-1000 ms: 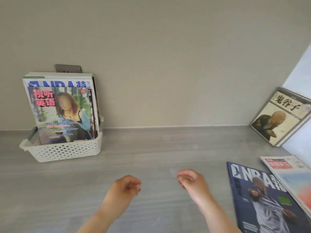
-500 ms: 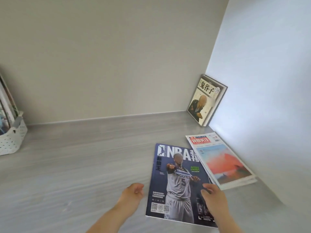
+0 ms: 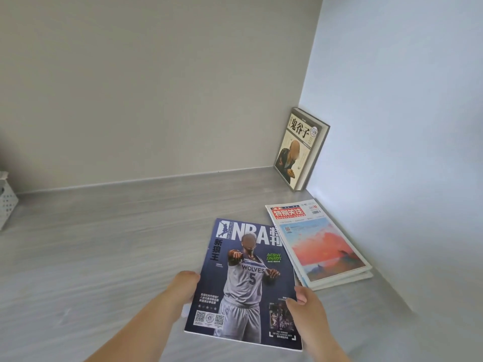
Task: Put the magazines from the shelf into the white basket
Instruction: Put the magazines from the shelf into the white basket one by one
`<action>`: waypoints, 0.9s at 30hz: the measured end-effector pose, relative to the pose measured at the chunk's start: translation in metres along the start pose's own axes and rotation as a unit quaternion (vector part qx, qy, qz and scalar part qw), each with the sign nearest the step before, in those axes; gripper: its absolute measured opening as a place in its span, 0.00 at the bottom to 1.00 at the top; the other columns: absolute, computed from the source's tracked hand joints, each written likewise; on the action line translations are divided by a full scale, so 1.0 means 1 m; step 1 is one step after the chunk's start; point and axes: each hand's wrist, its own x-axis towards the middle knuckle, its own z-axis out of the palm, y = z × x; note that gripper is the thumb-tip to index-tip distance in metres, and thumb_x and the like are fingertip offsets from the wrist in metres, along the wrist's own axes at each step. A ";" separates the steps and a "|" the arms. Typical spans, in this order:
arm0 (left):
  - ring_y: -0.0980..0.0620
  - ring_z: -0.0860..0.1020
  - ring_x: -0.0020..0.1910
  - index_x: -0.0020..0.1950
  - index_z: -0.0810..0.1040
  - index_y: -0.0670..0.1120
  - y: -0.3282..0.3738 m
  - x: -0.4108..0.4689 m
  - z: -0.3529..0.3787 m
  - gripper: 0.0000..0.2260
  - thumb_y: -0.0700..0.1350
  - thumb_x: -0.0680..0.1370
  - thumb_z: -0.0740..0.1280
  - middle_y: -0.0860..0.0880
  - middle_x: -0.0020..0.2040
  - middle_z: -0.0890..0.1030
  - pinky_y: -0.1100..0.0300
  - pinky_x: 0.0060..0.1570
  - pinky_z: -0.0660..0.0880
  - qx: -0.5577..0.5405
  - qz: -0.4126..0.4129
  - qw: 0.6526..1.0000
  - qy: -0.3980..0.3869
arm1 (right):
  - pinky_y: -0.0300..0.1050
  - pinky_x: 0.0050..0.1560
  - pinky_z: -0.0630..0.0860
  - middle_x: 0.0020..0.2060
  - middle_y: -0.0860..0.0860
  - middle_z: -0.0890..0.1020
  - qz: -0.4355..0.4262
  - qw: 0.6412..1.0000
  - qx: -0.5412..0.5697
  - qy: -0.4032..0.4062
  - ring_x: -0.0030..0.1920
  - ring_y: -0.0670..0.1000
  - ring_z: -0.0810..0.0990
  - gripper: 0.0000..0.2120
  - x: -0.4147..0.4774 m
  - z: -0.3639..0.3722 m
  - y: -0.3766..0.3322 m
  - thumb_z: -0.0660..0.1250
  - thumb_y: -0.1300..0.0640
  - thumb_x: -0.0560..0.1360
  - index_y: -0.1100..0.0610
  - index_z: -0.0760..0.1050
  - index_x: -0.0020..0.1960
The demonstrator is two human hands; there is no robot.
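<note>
1. The left hand (image 3: 184, 286) is at the spine edge of the NBA magazine (image 3: 248, 278). Its fingers curl under that edge and their tips are hidden.
2. The right hand (image 3: 307, 310) is at the opposite edge, low down, with its thumb on the cover. Together the hands appear to grip the magazine from both sides.
3. The magazine lies flat on the shelf (image 3: 104, 244), cover up. Its long axis runs away from the person and leans a little to the right. The title is at the far end, the spine is on the left, and the near edge is closest to the person.
4. Its far right corner overlaps the stack (image 3: 322, 246) of other magazines beside it.
5. To do the lift well, I judge the near end should rise first, so the far corner clears the stack without dragging it. Supporting both long edges would stop the thin paper sagging or folding.
6. The basket (image 3: 6, 202) is well apart at the far left, with only its corner in view. The magazine will probably need to be stood on edge to drop in.
7. A book (image 3: 300, 150) leans in the far right corner.
</note>
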 end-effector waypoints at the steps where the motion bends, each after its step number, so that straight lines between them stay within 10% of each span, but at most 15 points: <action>1: 0.48 0.69 0.31 0.33 0.70 0.40 0.001 -0.001 0.001 0.13 0.34 0.77 0.56 0.41 0.35 0.73 0.61 0.33 0.65 -0.001 0.001 1.000 -0.006 | 0.41 0.53 0.66 0.63 0.58 0.75 0.002 1.000 -0.003 -0.001 0.61 0.55 0.73 0.18 0.002 -0.002 0.000 0.60 0.65 0.73 0.62 0.70 0.62; 9: 0.45 0.75 0.49 0.63 0.70 0.38 0.008 -0.014 0.008 0.14 0.35 0.77 0.57 0.37 0.59 0.77 0.57 0.49 0.70 0.079 0.066 0.991 -0.082 | 0.44 0.47 0.66 0.53 0.59 0.79 -0.010 0.998 -0.061 -0.006 0.48 0.55 0.73 0.10 0.015 -0.009 0.000 0.60 0.66 0.71 0.61 0.73 0.51; 17: 0.55 0.80 0.33 0.45 0.78 0.56 0.011 -0.024 -0.026 0.20 0.31 0.75 0.57 0.57 0.33 0.84 0.62 0.37 0.75 -0.039 0.176 0.983 -0.036 | 0.42 0.48 0.70 0.39 0.52 0.75 -0.004 0.993 -0.064 -0.100 0.44 0.53 0.75 0.23 0.022 0.008 -0.019 0.65 0.58 0.73 0.62 0.64 0.66; 23: 0.55 0.81 0.30 0.48 0.78 0.52 0.004 -0.035 -0.080 0.18 0.31 0.76 0.56 0.53 0.33 0.85 0.65 0.30 0.76 -0.125 0.200 0.972 -0.004 | 0.51 0.50 0.74 0.46 0.57 0.80 0.026 0.960 0.177 -0.215 0.45 0.56 0.78 0.16 0.019 0.049 -0.066 0.61 0.63 0.76 0.61 0.66 0.63; 27: 0.49 0.81 0.38 0.49 0.78 0.53 0.002 -0.039 -0.127 0.18 0.32 0.76 0.57 0.51 0.39 0.85 0.57 0.41 0.76 -0.140 0.219 0.965 0.030 | 0.48 0.39 0.77 0.37 0.53 0.85 -0.023 0.935 0.220 -0.278 0.37 0.53 0.82 0.11 0.011 0.078 -0.101 0.57 0.68 0.76 0.58 0.74 0.51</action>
